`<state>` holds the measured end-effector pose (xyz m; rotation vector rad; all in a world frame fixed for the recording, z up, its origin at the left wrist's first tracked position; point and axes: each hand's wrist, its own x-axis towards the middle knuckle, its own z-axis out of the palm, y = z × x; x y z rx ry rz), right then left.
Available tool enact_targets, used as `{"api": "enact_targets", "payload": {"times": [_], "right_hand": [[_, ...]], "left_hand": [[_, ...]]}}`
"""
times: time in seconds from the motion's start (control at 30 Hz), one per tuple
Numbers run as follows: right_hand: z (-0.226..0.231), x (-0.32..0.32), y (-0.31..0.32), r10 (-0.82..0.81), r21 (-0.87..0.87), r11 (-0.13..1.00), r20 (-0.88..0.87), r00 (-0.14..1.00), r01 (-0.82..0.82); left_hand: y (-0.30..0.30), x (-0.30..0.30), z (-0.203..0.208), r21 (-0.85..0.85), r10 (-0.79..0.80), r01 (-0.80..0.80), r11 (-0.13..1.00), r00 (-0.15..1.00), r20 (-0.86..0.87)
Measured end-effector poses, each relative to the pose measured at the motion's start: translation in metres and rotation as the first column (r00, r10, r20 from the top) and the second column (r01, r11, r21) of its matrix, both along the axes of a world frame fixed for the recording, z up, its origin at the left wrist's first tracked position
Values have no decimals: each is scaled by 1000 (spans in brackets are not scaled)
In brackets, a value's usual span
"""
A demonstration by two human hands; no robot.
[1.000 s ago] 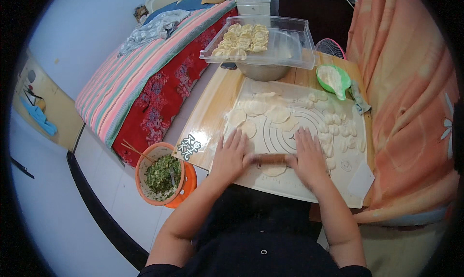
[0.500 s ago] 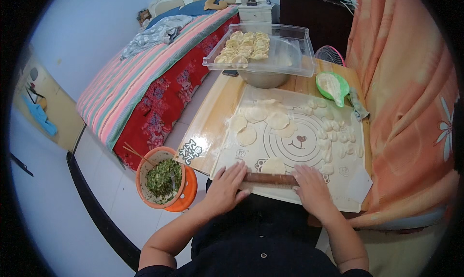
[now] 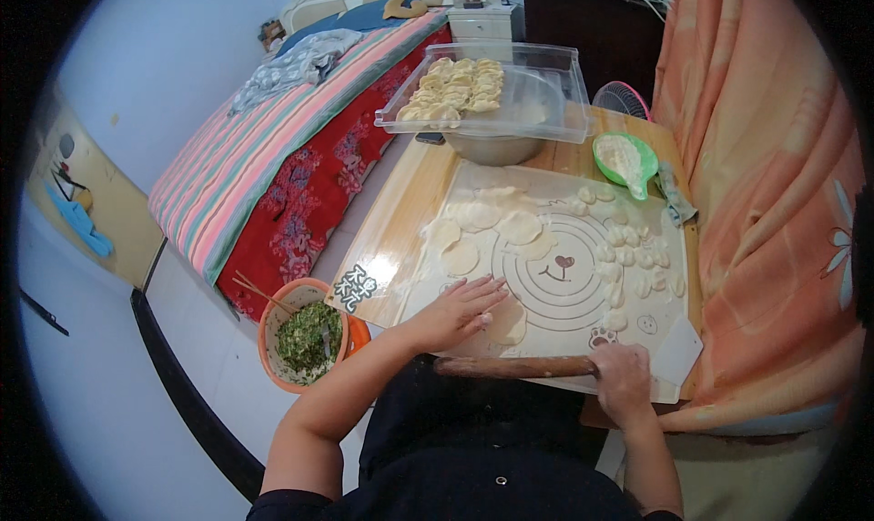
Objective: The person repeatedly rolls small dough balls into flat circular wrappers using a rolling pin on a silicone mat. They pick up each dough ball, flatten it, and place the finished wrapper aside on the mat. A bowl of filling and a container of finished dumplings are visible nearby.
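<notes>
My left hand (image 3: 462, 312) lies with its fingers stretched out over the white printed mat (image 3: 419, 289). Its thumb side touches or overlaps a thin round dough wrapper (image 3: 508, 325); the exact contact is hard to see. In my right hand (image 3: 623, 380) is one end of a wooden rolling pin (image 3: 514, 367), held level along the mat's near edge. Several rolled wrappers (image 3: 461, 258) lie at the mat's left and back, some overlapping. Small pieces of dough (image 3: 616, 296) are scattered down its right side.
Behind the mat, a clear tray (image 3: 555, 121) of dumplings (image 3: 462, 86) rests on a metal basin (image 3: 493, 150). A green scoop (image 3: 623, 161) of flour and a white scraper (image 3: 679, 351) are to the right. An orange bowl (image 3: 270, 339) of chopped green filling stands left, beside the bed (image 3: 259, 166).
My left hand has left the rolling pin and moved forward and right to the wrapper. My right hand has drawn the pin back toward me, now gripping its right end.
</notes>
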<state>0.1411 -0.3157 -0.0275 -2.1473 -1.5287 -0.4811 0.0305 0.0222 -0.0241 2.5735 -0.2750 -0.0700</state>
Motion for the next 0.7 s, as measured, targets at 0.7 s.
{"api": "enact_targets", "payload": {"times": [0.7], "right_hand": [[1, -8, -28, -320, 150, 757, -763, 561, 636]], "left_hand": [[-62, 39, -21, 334, -131, 87, 939, 985, 114]]}}
